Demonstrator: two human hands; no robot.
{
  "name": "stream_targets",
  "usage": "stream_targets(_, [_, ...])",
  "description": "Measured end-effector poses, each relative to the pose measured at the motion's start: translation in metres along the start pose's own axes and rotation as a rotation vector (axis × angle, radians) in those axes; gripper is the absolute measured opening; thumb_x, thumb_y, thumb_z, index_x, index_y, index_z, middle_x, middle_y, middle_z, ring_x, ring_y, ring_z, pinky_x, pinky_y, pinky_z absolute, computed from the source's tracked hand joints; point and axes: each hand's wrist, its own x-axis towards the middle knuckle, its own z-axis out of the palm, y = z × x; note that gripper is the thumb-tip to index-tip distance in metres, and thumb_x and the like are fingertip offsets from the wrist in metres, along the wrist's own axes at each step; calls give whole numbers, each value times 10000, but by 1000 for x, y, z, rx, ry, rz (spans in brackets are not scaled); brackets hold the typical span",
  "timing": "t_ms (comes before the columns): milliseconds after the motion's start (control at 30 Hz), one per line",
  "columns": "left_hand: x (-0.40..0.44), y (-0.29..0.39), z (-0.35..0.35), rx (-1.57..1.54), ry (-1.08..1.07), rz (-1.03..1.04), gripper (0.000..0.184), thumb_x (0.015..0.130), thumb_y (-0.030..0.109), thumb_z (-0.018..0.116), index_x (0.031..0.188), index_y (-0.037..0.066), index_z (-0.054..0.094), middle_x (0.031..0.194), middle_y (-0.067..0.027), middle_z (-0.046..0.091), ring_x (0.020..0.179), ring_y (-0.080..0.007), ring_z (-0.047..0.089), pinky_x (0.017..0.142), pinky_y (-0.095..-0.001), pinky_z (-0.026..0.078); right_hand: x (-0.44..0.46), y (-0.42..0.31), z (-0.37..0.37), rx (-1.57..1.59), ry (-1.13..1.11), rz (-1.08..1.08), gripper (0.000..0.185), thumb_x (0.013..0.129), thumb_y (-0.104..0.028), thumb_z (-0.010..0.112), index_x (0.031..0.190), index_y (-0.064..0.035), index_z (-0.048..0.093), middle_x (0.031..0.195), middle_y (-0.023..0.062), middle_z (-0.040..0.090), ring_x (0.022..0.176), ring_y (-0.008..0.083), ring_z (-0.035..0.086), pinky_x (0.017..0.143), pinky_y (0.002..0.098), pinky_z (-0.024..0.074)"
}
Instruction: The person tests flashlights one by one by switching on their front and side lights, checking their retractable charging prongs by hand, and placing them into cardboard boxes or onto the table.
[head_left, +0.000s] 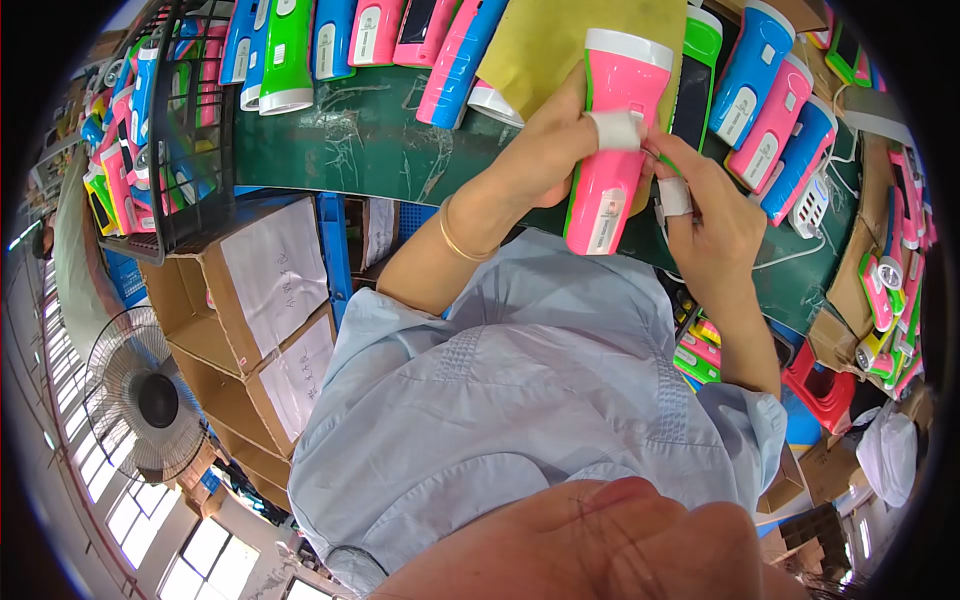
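A pink flashlight (pixel 612 170) with a white head and green edging stands nearly upright in the view, head away from me. My left hand (pixel 555 140) wraps around its body, the thumb, taped in white, lying across the front. At the flashlight's right side is my right hand (pixel 708 205), its fingers curled and the fingertips close together against the edge. White tape circles one of its fingers. What those fingertips pinch, if anything, is too small to make out. Behind the flashlight lies a yellow sheet (pixel 545 50), and a green flashlight (pixel 695 85) is just right of it.
Several pink, blue and green flashlights (pixel 372 30) line the far side of the green table (pixel 350 140). More lie at right beside a white multi-port USB charger (pixel 808 208). At left are a black basket (pixel 190 150) of flashlights, cardboard boxes (pixel 215 300) and a fan (pixel 155 400).
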Motion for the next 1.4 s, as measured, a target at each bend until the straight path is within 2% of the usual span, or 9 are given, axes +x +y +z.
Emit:
stream_targets(200, [2, -3, 10, 65, 103, 24, 240, 909, 204, 475, 1037, 2, 485, 887, -104, 570, 759, -161, 586, 632, -299, 514, -11, -12, 12, -76, 52, 103, 419, 679, 59, 619, 1067, -96, 654, 624, 37, 526, 468, 128, 463, 426, 258, 372])
stream_targets(267, [3, -3, 11, 72, 97, 17, 233, 909, 206, 474, 1018, 0, 487, 878, -103, 569, 751, -161, 581, 625, -300, 508, -14, -21, 8, -90, 18, 174, 335, 737, 57, 624, 1049, -61, 661, 667, 56, 587, 521, 100, 513, 476, 223, 397])
stream_targets(367, [2, -3, 13, 56, 99, 28, 230, 910, 209, 474, 1003, -1, 487, 874, -103, 569, 742, -164, 577, 622, -298, 502, -14, -31, 8, -214, 5, 217, 342, 728, 72, 622, 1041, -59, 666, 632, 51, 551, 505, 95, 474, 460, 224, 370])
stream_targets(567, [3, -5, 10, 41, 84, 45, 226, 913, 216, 472, 997, 6, 482, 874, -108, 569, 731, -176, 574, 622, -300, 500, -17, -32, 25, -107, 166, 252, 388, 696, 111, 592, 1044, -46, 658, 722, 50, 623, 514, 93, 471, 449, 228, 366])
stream_targets(767, [5, -9, 11, 13, 80, 73, 206, 911, 207, 475, 988, 16, 483, 868, -105, 571, 718, -182, 575, 614, -302, 498, -19, -40, 29, -162, 169, 304, 395, 684, 120, 583, 1041, -34, 654, 814, 53, 661, 528, 102, 492, 457, 220, 376])
stream_targets(1033, [7, -15, 13, 22, 126, 96, 170, 904, 179, 478, 979, 26, 484, 852, -96, 565, 721, -174, 580, 601, -294, 493, -15, -44, 40, -255, 241, 344, 377, 697, 96, 595, 1041, -46, 658, 784, 60, 659, 559, 134, 560, 500, 245, 438])
stream_targets(1267, [11, -12, 12, 22, 188, 84, 163, 904, 158, 482, 1005, 31, 468, 855, -88, 560, 717, -164, 577, 605, -281, 492, -8, -40, 42, -231, 243, 339, 308, 736, 67, 607, 1022, -35, 657, 779, 70, 655, 556, 140, 556, 500, 246, 435])
stream_targets(1367, [12, -10, 17, 58, 191, 127, 179, 899, 134, 490, 1040, 33, 448, 876, -83, 555, 740, -157, 572, 625, -279, 494, -10, -28, 42, -108, 332, 270, 424, 653, 54, 624, 1051, -90, 655, 614, 61, 508, 456, 187, 477, 428, 298, 401])
stream_targets(1400, [12, -10, 19, 76, 190, 139, 188, 897, 126, 493, 1051, 34, 440, 884, -82, 552, 751, -155, 570, 634, -280, 495, -11, -30, 37, -102, 315, 296, 391, 685, 45, 628, 1054, -84, 648, 622, 61, 519, 475, 186, 497, 442, 294, 410])
